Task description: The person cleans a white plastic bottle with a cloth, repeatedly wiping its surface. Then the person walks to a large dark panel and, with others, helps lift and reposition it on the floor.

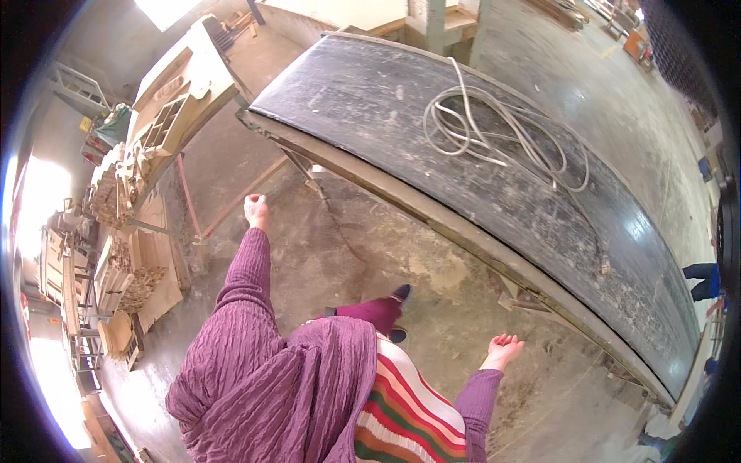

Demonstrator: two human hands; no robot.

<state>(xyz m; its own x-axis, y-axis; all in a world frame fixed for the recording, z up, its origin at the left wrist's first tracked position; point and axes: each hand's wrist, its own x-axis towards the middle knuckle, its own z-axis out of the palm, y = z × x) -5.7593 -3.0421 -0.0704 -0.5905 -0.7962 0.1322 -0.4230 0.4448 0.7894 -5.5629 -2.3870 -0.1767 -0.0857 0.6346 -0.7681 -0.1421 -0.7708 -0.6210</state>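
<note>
My left hand (pixel 256 212) is out in front of me over the bare floor, its fingers curled in, with nothing seen in them. The nearest thing to it is the work table (pixel 202 108) at the far left, well apart from it. To the right, my right hand (pixel 503 352) is turned partly upward, fingers loosely bent and a little apart, holding nothing. It hangs a short way from the near edge of a long table with a dark, dusty top (pixel 363 100). Neither hand touches anything.
A coiled pale hose or cable (pixel 467 127) lies on the dark table. Stacked wood strips (pixel 127 270) and boards stand at the left. My shoe (pixel 400 293) shows on the stained concrete floor (pixel 417 255). Part of a person in dark clothing (pixel 701 282) appears at the far right.
</note>
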